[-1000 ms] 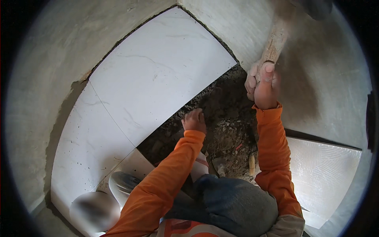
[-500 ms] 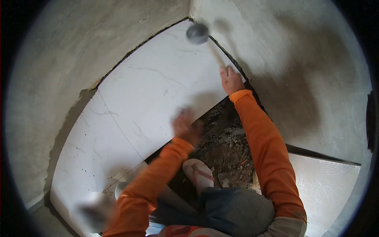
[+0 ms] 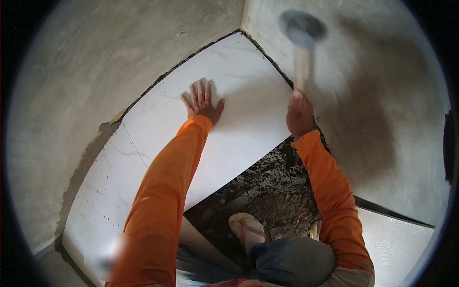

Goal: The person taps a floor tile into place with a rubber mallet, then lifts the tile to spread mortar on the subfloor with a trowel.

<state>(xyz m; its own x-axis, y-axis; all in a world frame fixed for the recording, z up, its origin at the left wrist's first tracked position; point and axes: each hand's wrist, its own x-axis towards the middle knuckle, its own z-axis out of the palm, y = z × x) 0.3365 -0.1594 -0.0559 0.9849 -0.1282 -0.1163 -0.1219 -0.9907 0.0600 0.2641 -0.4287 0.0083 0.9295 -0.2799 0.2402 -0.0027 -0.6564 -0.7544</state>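
White tile [image 3: 244,134] under a wide-spread left hand [image 3: 203,105], upper centre!
Grips a blurred, dark-headed mallet [image 3: 302,55] tight in the right hand [image 3: 300,115], upper right.

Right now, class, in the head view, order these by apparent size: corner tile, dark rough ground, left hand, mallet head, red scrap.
1. Corner tile
2. Dark rough ground
3. Left hand and mallet head: too close to rank; the mallet head is blurred and possibly nearer the camera
4. Red scrap
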